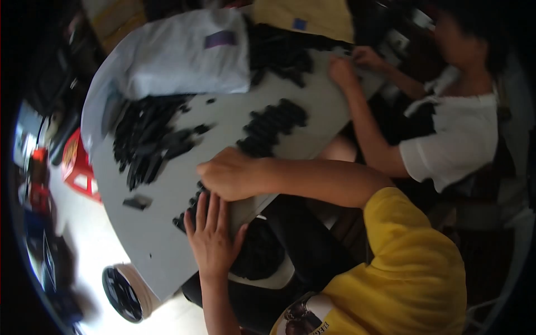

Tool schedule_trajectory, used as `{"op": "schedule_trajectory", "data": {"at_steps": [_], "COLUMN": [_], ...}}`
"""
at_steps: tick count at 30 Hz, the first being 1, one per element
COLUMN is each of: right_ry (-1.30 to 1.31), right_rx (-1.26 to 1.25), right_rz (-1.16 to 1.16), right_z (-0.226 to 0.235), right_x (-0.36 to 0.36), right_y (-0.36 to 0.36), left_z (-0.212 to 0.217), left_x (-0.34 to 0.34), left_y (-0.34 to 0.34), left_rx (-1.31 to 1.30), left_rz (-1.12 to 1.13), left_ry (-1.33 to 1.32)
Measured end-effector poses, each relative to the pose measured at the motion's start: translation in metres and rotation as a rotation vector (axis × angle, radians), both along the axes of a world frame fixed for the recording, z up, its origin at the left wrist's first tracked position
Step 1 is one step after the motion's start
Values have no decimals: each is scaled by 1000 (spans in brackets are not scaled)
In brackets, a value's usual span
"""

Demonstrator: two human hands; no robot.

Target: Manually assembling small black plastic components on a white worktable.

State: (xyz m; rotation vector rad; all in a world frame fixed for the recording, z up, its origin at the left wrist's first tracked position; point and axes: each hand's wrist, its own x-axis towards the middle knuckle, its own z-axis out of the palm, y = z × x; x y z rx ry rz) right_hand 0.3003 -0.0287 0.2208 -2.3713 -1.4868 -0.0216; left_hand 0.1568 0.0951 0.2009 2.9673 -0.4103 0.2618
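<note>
My left hand (211,243) lies open near the table's front edge, its fingers stretched over the end of a row of short black pieces (180,221). Just beyond it my right hand (230,174) is closed and bent down over the same row, close to the left fingertips. Whatever its fingers hold is hidden beneath the hand. A second row of dark ribbed pieces (274,127) lies side by side past my right wrist. To the left is a loose heap of long black parts (151,137), too blurred to name exactly. One dark flat piece (137,202) lies apart from the heap.
A white sack (178,53) slumps on the far left of the grey table (128,237), with more black parts (285,61) beside it. At the right a co-worker (458,128) handles something small. A bucket (131,293) and a red box (78,164) stand on the floor.
</note>
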Motion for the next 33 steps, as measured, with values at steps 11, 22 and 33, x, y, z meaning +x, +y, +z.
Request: {"op": "schedule_trajectory", "data": {"at_steps": [11,22,33], "right_ry": [167,75,-124], "right_rx": [-93,-118,25], "right_rz": [-88,-138,-726], "right_z": [-7,-1,-32], "right_x": [-1,1,162], "right_y": [4,-14,1], "left_z": [-10,-5,-8], "left_x": [-3,6,6], "left_y": [0,2,0], "left_rx": [70,37,-36], "left_rz": [48,27,10], "left_ry": [-42,-47,-47]}}
